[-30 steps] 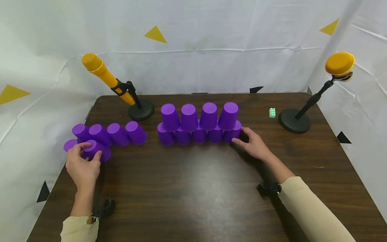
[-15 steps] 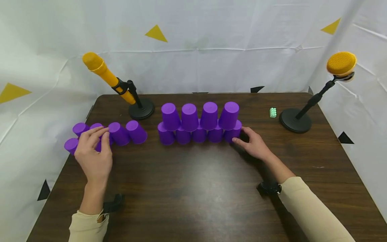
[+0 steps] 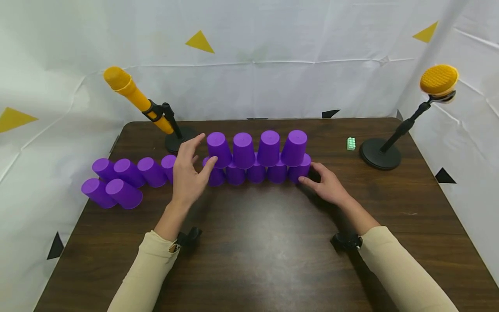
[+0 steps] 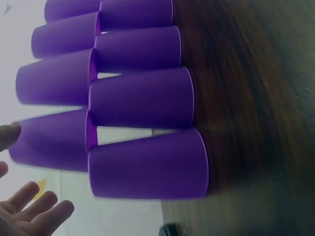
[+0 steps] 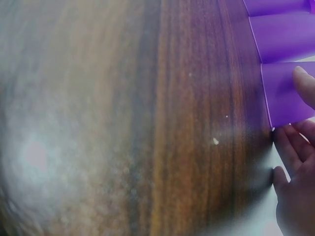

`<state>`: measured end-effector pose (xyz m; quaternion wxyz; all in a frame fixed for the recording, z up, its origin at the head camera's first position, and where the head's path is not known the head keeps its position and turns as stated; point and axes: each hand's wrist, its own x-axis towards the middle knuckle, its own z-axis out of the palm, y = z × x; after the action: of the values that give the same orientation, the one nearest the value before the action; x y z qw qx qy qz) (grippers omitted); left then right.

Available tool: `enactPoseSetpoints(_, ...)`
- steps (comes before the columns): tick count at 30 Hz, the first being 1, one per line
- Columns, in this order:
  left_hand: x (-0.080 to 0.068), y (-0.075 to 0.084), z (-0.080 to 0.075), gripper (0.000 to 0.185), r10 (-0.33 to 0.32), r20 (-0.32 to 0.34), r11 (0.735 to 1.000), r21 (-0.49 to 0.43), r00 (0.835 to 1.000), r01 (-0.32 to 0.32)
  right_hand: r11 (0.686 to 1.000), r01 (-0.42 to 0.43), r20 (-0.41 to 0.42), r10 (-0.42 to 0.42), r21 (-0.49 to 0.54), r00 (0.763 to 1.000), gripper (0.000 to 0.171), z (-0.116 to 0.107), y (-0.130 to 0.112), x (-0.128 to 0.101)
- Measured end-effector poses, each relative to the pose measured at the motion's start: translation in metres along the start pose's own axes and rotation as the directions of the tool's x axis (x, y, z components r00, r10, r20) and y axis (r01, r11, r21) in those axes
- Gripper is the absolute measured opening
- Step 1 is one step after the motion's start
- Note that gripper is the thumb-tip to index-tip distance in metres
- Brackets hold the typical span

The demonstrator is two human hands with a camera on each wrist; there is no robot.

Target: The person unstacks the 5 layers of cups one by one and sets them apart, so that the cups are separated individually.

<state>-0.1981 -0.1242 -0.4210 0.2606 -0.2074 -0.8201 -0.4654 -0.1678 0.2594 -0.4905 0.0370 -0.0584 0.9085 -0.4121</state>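
Note:
Upside-down purple cups stand mid-table in two tiers: a bottom row (image 3: 256, 173) and an upper row (image 3: 243, 151) bridging it. Beside their left end, my left hand (image 3: 189, 173) has its thumb and fingers spread around the leftmost upper cup (image 3: 218, 149). In the left wrist view the thumb (image 4: 9, 135) is at that cup's edge; whether it touches I cannot tell. My right hand (image 3: 325, 186) holds the rightmost bottom cup (image 3: 299, 170). Its thumb (image 5: 305, 86) lies on the cup's front and its fingers lie along the side.
More upside-down purple cups (image 3: 124, 193) stand at the left, one partly behind my left hand. A yellow microphone (image 3: 138, 99) on a black stand is behind them. Another yellow microphone (image 3: 439, 81) and a small green brick (image 3: 351, 144) are at the right of the brown table (image 3: 273, 251).
My left hand has let go of a cup in the front left group and moved right to the two-tier stack. The right hand stays at the end cup.

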Motion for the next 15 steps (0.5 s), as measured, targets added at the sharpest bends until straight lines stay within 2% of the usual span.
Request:
enactPoseSetpoints(4,0.008,0.000,0.015,0.061,0.031,0.022,0.999,-0.020,0.999,-0.031,1.000,-0.002,0.002,0.002,0.001,1.000,0.064,0.000,-0.001,0.000)
enactPoseSetpoints(7,0.010,0.000,0.022,0.057,0.031,0.026,0.999,-0.044,0.999,-0.029,1.000,0.005,-0.007,-0.005,-0.001,1.000,0.064,0.000,-0.001,-0.001)
enactPoseSetpoints(11,0.010,-0.001,0.026,0.051,0.010,0.016,0.997,-0.082,1.000,-0.009,1.000,0.019,-0.026,-0.019,-0.003,0.999,0.063,0.001,0.000,-0.001)
enactPoseSetpoints(15,0.008,-0.001,0.023,0.050,0.015,-0.011,0.994,-0.112,1.000,-0.016,1.000,0.025,-0.034,-0.025,-0.003,0.999,0.061,0.002,0.002,0.000)
